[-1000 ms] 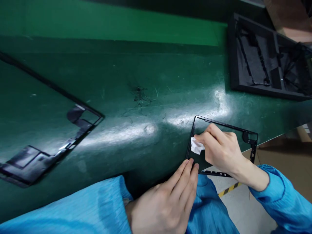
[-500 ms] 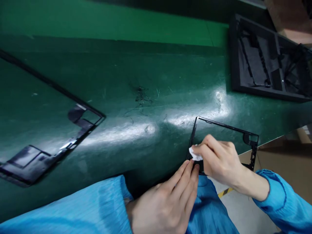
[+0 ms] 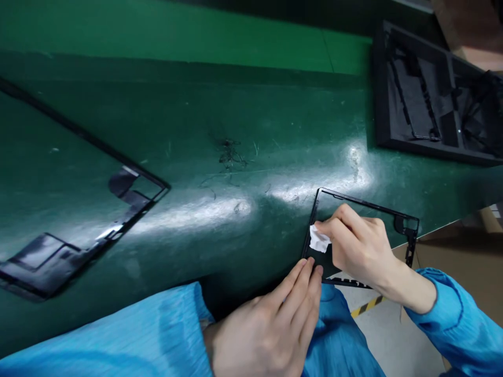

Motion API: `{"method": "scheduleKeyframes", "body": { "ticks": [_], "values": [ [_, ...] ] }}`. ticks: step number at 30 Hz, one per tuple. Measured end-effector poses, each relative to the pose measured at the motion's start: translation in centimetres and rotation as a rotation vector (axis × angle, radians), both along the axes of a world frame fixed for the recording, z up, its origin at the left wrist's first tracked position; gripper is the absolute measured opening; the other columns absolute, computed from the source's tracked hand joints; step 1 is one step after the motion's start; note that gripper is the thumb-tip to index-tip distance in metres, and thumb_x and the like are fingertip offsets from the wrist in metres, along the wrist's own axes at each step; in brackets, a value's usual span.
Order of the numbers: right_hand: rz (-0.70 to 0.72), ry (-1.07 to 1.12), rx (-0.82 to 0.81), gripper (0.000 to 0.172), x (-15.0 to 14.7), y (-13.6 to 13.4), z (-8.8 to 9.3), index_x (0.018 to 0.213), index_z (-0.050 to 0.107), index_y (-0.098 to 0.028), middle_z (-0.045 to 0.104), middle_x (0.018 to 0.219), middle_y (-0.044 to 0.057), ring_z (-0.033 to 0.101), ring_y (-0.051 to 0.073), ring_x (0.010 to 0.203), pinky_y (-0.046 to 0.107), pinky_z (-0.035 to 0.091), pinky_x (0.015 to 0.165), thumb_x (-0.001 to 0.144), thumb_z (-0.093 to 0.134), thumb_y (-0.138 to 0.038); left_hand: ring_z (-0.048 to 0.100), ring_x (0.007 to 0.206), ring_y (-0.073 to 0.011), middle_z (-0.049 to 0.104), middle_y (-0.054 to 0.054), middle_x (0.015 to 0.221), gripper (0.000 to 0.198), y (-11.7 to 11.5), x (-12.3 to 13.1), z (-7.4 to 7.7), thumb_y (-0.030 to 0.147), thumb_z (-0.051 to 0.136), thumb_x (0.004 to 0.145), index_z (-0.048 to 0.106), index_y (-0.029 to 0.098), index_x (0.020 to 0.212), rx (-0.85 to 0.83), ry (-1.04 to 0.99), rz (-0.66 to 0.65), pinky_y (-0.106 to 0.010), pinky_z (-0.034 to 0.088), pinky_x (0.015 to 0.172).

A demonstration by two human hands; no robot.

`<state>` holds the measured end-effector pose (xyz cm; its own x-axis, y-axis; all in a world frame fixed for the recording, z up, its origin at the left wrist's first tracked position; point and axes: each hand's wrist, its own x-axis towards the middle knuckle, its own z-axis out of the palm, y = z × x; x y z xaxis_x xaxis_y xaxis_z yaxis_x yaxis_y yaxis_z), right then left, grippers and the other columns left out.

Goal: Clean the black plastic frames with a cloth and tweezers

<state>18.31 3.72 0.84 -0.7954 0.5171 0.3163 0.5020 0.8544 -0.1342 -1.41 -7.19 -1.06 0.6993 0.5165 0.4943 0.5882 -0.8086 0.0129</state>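
Note:
A thin black rectangular frame (image 3: 365,204) lies at the table's near edge, its right part reaching past the edge. My left hand (image 3: 271,324) rests flat with fingers stretched out, its fingertips on the frame's lower left corner. Pinched in my right hand (image 3: 361,246) is a small white wipe (image 3: 319,239), held against the left side of the frame. My right wrist and hand cover part of the frame's lower side. At the left, a larger black frame (image 3: 84,131) with a broad flat section at its lower end lies on the table.
A black foam tray (image 3: 436,149) with black frame parts in its compartments stands at the far right. A small tangle of dark threads or scraps (image 3: 230,153) lies mid-table. The green table (image 3: 176,120) ends at the lower right, above a yellow-black floor stripe (image 3: 367,306).
My right hand has moved the white wipe slightly up along the frame's left side, and more of the wipe shows. My left hand stays in place.

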Motion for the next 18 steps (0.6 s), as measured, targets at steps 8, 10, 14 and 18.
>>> {"method": "scheduleKeyframes", "body": {
  "ticks": [8, 10, 14, 18],
  "values": [
    [0.009, 0.001, -0.011, 0.026, 0.03, -0.23, -0.02, 0.093, 0.067, -0.016, 0.058, 0.078, 0.001, 0.048, 0.012, 0.061, 0.029, 0.034, 0.052, 0.105, 0.047, -0.004, 0.077, 0.115, -0.0375, 0.079, -0.024, 0.123, 0.039, -0.22, 0.04, -0.05, 0.021, 0.052, 0.097, 0.074, -0.004, 0.117, -0.030, 0.004, 0.007, -0.055, 0.049, 0.117],
    [0.025, -0.004, -0.031, 0.027, 0.07, -0.24, -0.02, 0.094, 0.067, -0.017, 0.059, 0.079, 0.001, 0.049, 0.012, 0.062, 0.028, 0.035, 0.053, 0.105, 0.045, -0.004, 0.077, 0.116, -0.0365, 0.079, -0.025, 0.123, 0.039, -0.30, -0.02, -0.02, 0.022, 0.053, 0.098, 0.074, -0.004, 0.118, -0.027, 0.006, -0.001, -0.057, 0.046, 0.121],
    [0.033, -0.020, -0.036, 0.026, 0.08, -0.19, -0.10, 0.094, 0.067, -0.016, 0.059, 0.080, 0.001, 0.048, 0.012, 0.062, 0.029, 0.035, 0.053, 0.106, 0.046, -0.006, 0.077, 0.115, -0.0364, 0.079, -0.024, 0.122, 0.040, -0.27, -0.07, 0.05, 0.024, 0.052, 0.098, 0.074, -0.003, 0.118, -0.015, 0.015, -0.006, -0.057, 0.046, 0.121],
    [0.032, -0.005, -0.044, 0.026, 0.07, -0.34, -0.02, 0.094, 0.068, -0.015, 0.059, 0.079, 0.002, 0.049, 0.013, 0.062, 0.030, 0.035, 0.053, 0.107, 0.047, -0.007, 0.076, 0.116, -0.0365, 0.080, -0.022, 0.122, 0.039, -0.16, -0.02, 0.02, 0.022, 0.051, 0.098, 0.075, -0.002, 0.117, -0.015, 0.018, 0.006, -0.056, 0.048, 0.119]
  ]
}}
